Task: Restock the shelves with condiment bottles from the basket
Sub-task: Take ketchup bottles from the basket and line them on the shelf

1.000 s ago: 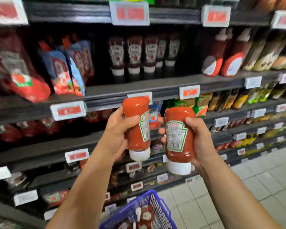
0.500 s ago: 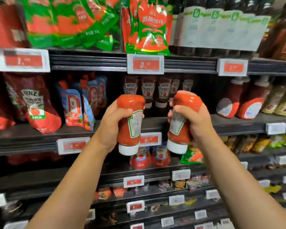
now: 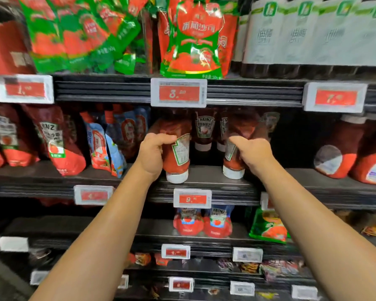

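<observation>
Fingers wrap glossy rounded ketchup bottle

On the dark metal shelf, an open front strip lies between the two red cap-down ketchup bottles held by the hands. Upright ketchup bottles block the back; blue-and-red pouches crowd the left, rounded red bottles the right.

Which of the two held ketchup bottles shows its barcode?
The bottle in the left hand; the right hand covers most of the other bottle's label.
</observation>
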A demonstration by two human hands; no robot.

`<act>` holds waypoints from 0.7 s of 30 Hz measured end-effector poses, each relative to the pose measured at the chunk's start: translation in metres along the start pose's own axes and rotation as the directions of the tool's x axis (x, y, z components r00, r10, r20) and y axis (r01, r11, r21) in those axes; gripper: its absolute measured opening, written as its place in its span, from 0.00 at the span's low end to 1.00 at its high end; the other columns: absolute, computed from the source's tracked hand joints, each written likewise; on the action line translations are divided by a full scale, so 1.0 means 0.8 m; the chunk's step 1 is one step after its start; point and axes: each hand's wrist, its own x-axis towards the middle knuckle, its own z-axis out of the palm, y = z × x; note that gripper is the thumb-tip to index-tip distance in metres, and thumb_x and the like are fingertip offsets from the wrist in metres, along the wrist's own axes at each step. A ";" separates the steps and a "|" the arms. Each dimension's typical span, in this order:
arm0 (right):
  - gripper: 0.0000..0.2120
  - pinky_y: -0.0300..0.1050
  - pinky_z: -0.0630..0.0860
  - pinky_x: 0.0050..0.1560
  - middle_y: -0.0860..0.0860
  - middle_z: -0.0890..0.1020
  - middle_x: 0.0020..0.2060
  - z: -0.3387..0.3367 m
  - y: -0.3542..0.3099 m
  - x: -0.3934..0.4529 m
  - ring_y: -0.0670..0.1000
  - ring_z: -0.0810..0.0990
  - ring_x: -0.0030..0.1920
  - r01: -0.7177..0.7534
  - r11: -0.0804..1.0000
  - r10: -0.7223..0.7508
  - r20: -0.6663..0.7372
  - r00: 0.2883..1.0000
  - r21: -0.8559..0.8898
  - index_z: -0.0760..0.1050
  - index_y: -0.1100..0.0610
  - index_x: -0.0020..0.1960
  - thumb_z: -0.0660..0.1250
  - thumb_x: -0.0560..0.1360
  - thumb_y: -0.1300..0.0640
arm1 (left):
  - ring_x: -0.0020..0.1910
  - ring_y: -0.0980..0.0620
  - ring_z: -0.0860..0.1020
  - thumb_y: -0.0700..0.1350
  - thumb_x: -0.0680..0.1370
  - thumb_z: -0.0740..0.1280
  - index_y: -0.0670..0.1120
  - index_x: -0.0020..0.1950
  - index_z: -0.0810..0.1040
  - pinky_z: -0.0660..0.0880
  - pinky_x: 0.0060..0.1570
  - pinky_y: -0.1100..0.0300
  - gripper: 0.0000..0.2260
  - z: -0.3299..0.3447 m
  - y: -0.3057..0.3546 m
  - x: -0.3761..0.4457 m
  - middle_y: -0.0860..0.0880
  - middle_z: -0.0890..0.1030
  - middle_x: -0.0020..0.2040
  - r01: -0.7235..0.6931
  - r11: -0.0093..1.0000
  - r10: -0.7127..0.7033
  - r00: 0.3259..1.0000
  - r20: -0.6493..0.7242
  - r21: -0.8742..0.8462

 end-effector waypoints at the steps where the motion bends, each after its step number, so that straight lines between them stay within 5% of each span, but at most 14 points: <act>1: 0.41 0.42 0.78 0.45 0.50 0.85 0.46 0.001 0.002 0.003 0.50 0.82 0.44 -0.010 1.000 0.010 0.004 1.000 0.012 0.81 0.56 0.50 0.71 0.43 0.34 | 0.36 0.55 0.85 0.39 0.67 0.63 0.48 0.34 0.88 0.80 0.39 0.64 0.14 -0.004 -0.003 0.004 0.52 0.86 0.34 0.006 1.000 -0.006 1.000 0.011 0.006; 3: 0.52 0.47 0.80 0.56 0.54 0.84 0.56 0.000 0.002 0.004 0.52 0.83 0.52 -0.008 0.999 0.007 0.020 1.000 0.045 0.78 0.59 0.63 0.72 0.44 0.35 | 0.38 0.54 0.85 0.40 0.66 0.65 0.48 0.36 0.88 0.80 0.40 0.63 0.11 -0.010 -0.006 0.009 0.51 0.86 0.36 0.021 0.999 -0.022 0.999 0.032 0.025; 6: 0.54 0.41 0.79 0.52 0.46 0.84 0.53 -0.009 0.000 -0.006 0.47 0.83 0.53 0.102 0.993 -0.101 0.018 0.995 -0.060 0.73 0.53 0.70 0.75 0.48 0.32 | 0.42 0.53 0.86 0.46 0.61 0.71 0.45 0.40 0.89 0.80 0.42 0.61 0.12 -0.020 -0.010 0.010 0.49 0.87 0.40 0.046 0.998 -0.048 0.998 0.045 0.051; 8: 0.46 0.38 0.78 0.55 0.39 0.82 0.55 -0.020 0.007 -0.020 0.43 0.82 0.58 0.310 0.944 -0.313 -0.006 0.950 -0.111 0.67 0.43 0.72 0.79 0.58 0.34 | 0.48 0.50 0.85 0.47 0.63 0.74 0.41 0.53 0.85 0.81 0.46 0.57 0.21 -0.031 -0.015 0.010 0.48 0.87 0.46 0.050 0.991 -0.055 0.998 0.042 0.125; 10: 0.34 0.35 0.77 0.57 0.40 0.79 0.56 -0.024 0.019 -0.048 0.42 0.80 0.58 0.536 0.837 -0.547 -0.120 0.829 -0.109 0.67 0.36 0.66 0.80 0.66 0.42 | 0.53 0.49 0.84 0.51 0.63 0.79 0.47 0.62 0.79 0.81 0.52 0.53 0.29 -0.044 -0.024 0.004 0.49 0.86 0.52 0.008 0.951 -0.015 1.000 0.019 0.310; 13: 0.21 0.37 0.76 0.50 0.47 0.78 0.51 0.003 0.035 -0.089 0.49 0.80 0.50 0.699 0.712 -0.702 -0.083 0.707 -0.069 0.72 0.43 0.60 0.76 0.72 0.52 | 0.55 0.51 0.84 0.63 0.60 0.83 0.62 0.57 0.75 0.81 0.54 0.49 0.30 -0.056 -0.029 -0.007 0.51 0.85 0.55 0.014 0.867 0.024 0.997 -0.070 0.497; 15: 0.17 0.35 0.76 0.50 0.44 0.78 0.53 0.035 0.035 -0.099 0.47 0.81 0.54 0.660 0.745 -0.653 0.096 0.751 -0.098 0.74 0.46 0.61 0.72 0.74 0.50 | 0.55 0.51 0.84 0.62 0.59 0.83 0.61 0.56 0.77 0.81 0.54 0.51 0.29 -0.057 -0.029 -0.010 0.52 0.86 0.54 -0.002 0.896 0.016 0.999 -0.028 0.443; 17: 0.20 0.37 0.77 0.50 0.42 0.78 0.52 0.064 0.026 -0.092 0.42 0.81 0.52 0.476 0.873 -0.443 0.236 0.865 -0.106 0.73 0.50 0.64 0.69 0.75 0.46 | 0.55 0.48 0.85 0.58 0.62 0.83 0.53 0.58 0.80 0.82 0.52 0.54 0.28 -0.056 -0.028 -0.011 0.49 0.86 0.54 -0.008 0.936 -0.002 1.000 0.027 0.352; 21: 0.14 0.48 0.75 0.51 0.43 0.81 0.47 0.097 0.018 -0.066 0.43 0.80 0.48 0.150 0.980 -0.098 0.341 0.935 -0.131 0.76 0.50 0.50 0.63 0.73 0.40 | 0.57 0.44 0.84 0.46 0.71 0.77 0.44 0.62 0.79 0.80 0.54 0.56 0.21 -0.058 -0.027 -0.013 0.43 0.85 0.56 0.016 0.975 -0.047 0.990 0.135 0.222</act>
